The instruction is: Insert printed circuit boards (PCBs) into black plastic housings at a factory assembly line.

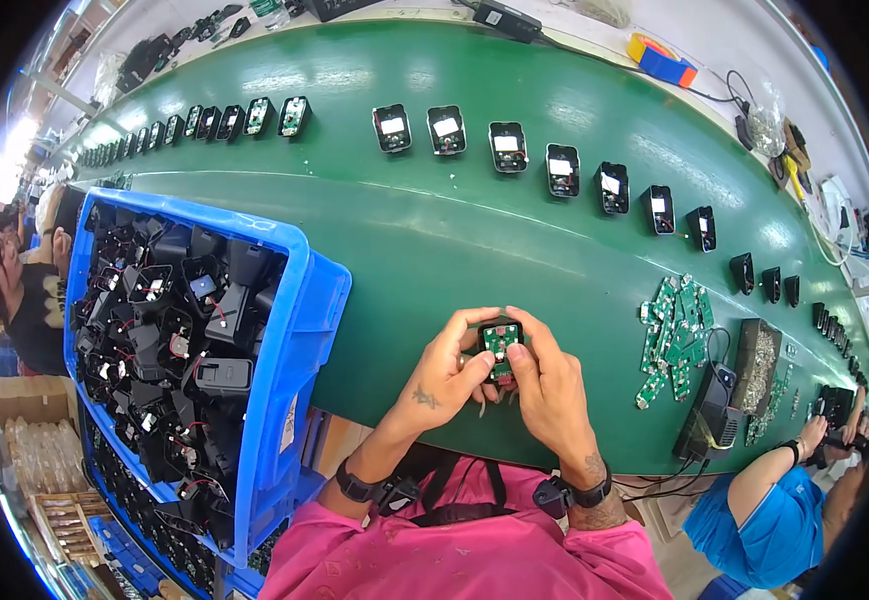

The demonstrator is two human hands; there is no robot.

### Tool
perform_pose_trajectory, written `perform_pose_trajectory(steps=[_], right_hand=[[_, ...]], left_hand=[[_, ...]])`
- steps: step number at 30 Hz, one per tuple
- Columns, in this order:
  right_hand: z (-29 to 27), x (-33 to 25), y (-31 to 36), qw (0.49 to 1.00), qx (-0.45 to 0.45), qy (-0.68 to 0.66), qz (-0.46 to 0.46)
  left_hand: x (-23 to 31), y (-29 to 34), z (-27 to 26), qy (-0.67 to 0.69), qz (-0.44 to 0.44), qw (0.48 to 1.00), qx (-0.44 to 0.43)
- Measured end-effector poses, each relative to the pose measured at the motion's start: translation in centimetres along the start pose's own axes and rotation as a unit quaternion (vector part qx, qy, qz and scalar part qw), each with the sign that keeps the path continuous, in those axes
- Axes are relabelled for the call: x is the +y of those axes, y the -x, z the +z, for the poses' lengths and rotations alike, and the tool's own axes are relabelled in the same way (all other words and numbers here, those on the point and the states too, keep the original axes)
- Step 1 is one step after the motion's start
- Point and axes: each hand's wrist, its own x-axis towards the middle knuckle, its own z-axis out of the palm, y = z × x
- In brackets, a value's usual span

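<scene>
Close in front of me, just past the table's near edge, both hands hold a small black plastic housing with a green circuit board (pixel 502 338) in its open face. My left hand (pixel 442 372) grips its left side, with the thumb on the board's lower left. From the right, my right hand (pixel 552 384) is wrapped round the housing, its thumb pressing on the board. The fingers behind the housing are mostly hidden. To the right lies a loose pile of bare green circuit boards (pixel 673 335).
A blue crate (pixel 300 290) full of black housings with red wires stands at left. Across the green table (pixel 405 230) runs a row of housings (pixel 507 147), some with white squares. A black power device (pixel 712 415) sits at right, near a co-worker in blue (pixel 770 510).
</scene>
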Motion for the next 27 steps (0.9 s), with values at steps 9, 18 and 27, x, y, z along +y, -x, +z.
perform_pose_trajectory(steps=[9,18,27], right_hand=[[0.9,0.5,-0.6,0.998,-0.006,-0.053,0.041],[1.4,0.6,-1.5,0.997,0.011,-0.064,0.032],[-0.4,-4.2,-5.8,0.939,-0.161,0.222,-0.206]], left_hand=[[0.3,-0.3,-0.2,0.003,-0.005,1.0,0.022],[1.2,-0.8,0.4,-0.094,0.045,0.992,0.075],[1.0,-1.0,-3.2,-0.016,0.045,0.994,0.095]])
